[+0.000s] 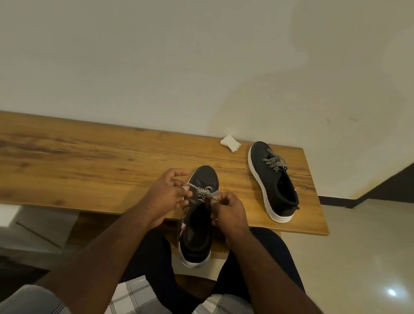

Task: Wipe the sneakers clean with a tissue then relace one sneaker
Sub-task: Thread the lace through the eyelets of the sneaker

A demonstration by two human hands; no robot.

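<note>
Black sneaker (199,225) overhanging the desk's (67,152) near edge, striped lace (201,195) pinched by left hand (168,194) and right hand (229,214); second sneaker (274,181) near the right edge, crumpled tissue (230,142) at the far edge.

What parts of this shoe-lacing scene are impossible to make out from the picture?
Head view:
- Near sneaker: eyelets hidden by left hand and right hand.
- Lace: knot progress too small and blurred.
- Tissue: dirt too small.
- Far sneaker: outer side faces away.
</note>
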